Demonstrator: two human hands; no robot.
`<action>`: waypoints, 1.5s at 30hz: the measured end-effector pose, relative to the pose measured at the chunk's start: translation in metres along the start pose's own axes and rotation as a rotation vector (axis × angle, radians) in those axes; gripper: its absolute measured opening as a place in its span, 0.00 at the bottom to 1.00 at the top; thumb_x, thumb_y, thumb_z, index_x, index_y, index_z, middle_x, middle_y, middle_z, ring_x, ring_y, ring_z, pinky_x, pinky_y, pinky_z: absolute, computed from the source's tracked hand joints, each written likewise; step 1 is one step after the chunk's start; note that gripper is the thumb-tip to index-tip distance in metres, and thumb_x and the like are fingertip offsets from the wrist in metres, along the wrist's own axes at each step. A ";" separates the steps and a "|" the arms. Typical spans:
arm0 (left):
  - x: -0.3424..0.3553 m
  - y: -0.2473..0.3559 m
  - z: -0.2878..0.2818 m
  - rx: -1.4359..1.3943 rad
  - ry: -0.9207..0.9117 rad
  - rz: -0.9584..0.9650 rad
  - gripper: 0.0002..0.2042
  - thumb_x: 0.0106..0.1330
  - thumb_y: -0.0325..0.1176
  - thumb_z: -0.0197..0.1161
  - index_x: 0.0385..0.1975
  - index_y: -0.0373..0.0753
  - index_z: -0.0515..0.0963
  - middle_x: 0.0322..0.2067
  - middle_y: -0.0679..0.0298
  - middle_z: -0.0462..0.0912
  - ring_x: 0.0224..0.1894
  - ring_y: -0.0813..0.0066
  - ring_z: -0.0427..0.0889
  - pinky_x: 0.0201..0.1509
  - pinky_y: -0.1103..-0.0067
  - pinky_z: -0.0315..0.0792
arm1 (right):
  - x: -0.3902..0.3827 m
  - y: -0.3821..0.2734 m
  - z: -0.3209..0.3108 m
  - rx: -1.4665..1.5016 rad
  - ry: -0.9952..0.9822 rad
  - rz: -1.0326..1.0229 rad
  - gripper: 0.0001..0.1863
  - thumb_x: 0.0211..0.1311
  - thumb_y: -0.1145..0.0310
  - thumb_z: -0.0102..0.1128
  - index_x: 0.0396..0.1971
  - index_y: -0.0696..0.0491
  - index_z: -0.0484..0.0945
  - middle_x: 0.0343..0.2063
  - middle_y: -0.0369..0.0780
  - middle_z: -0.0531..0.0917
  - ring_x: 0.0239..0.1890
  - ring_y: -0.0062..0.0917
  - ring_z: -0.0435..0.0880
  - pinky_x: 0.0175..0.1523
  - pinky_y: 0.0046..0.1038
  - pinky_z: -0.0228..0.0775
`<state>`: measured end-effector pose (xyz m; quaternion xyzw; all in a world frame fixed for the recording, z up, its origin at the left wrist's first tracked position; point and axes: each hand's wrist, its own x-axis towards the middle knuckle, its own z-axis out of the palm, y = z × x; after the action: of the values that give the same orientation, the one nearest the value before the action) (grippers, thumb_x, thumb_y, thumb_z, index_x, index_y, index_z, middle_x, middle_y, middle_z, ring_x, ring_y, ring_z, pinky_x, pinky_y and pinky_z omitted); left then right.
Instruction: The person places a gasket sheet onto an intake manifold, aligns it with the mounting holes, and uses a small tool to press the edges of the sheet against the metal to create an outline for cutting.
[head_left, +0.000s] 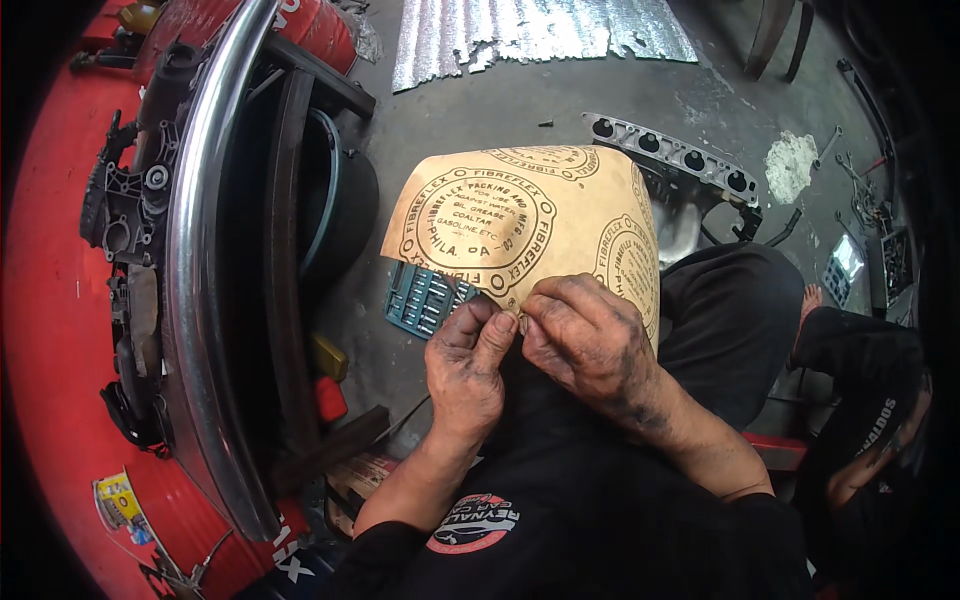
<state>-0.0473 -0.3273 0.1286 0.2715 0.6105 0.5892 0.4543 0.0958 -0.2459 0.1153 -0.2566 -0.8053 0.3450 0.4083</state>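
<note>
A large sheet of tan gasket paper [575, 215] with dark circular print spreads in front of me, curving down at its right side. At its near edge, my left hand [466, 372] pinches the paper between thumb and fingers. Close beside it, my right hand [592, 345] is closed on the same edge, its fingertips almost meeting the left thumb. Both hands are smeared with dark grease. Under the sheet's left part, a teal socket set case [428, 302] shows partly, with rows of metal pieces in it.
Beyond the sheet lies a metal engine part with round ports [685, 155]. Silvery foil sheeting [540, 40] covers floor farther off. At left are a chrome bumper [190, 230], a tyre [350, 200] and red drums [60, 330]. Another person's leg [865, 365] is at right, near scattered tools.
</note>
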 end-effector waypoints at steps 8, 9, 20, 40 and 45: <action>0.000 -0.003 -0.002 0.056 -0.012 0.038 0.07 0.73 0.29 0.64 0.33 0.33 0.79 0.31 0.70 0.80 0.36 0.84 0.73 0.43 0.85 0.68 | 0.010 -0.001 -0.013 0.028 -0.093 -0.011 0.11 0.54 0.75 0.71 0.37 0.59 0.80 0.35 0.43 0.81 0.36 0.35 0.85 0.40 0.34 0.80; 0.001 -0.003 -0.005 0.049 -0.025 0.038 0.07 0.73 0.28 0.64 0.33 0.33 0.79 0.31 0.70 0.80 0.36 0.84 0.73 0.43 0.85 0.68 | 0.010 -0.001 -0.012 -0.049 -0.098 -0.064 0.11 0.54 0.74 0.70 0.36 0.59 0.79 0.33 0.42 0.80 0.34 0.34 0.84 0.39 0.33 0.80; 0.000 -0.009 -0.003 0.089 0.005 0.077 0.08 0.73 0.29 0.65 0.32 0.33 0.78 0.31 0.70 0.79 0.36 0.84 0.72 0.42 0.84 0.68 | 0.016 0.007 -0.004 -0.050 -0.150 -0.045 0.10 0.56 0.70 0.68 0.34 0.57 0.76 0.30 0.42 0.77 0.33 0.36 0.83 0.37 0.37 0.78; 0.005 -0.006 -0.017 -0.098 -0.019 -0.113 0.08 0.77 0.32 0.60 0.39 0.33 0.79 0.38 0.68 0.83 0.42 0.85 0.75 0.47 0.83 0.71 | -0.012 0.009 0.018 0.036 0.110 0.189 0.18 0.50 0.68 0.78 0.41 0.55 0.84 0.35 0.39 0.81 0.39 0.33 0.80 0.44 0.35 0.73; 0.011 0.000 -0.031 1.047 0.174 0.899 0.13 0.57 0.26 0.73 0.40 0.36 0.81 0.37 0.60 0.80 0.38 0.62 0.78 0.47 0.67 0.70 | -0.016 0.017 0.033 -0.098 0.115 0.168 0.22 0.49 0.64 0.79 0.44 0.53 0.84 0.37 0.37 0.79 0.41 0.33 0.76 0.49 0.37 0.67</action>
<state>-0.0791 -0.3325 0.1228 0.6330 0.6771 0.3677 -0.0752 0.0791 -0.2576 0.0805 -0.3620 -0.7721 0.3229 0.4106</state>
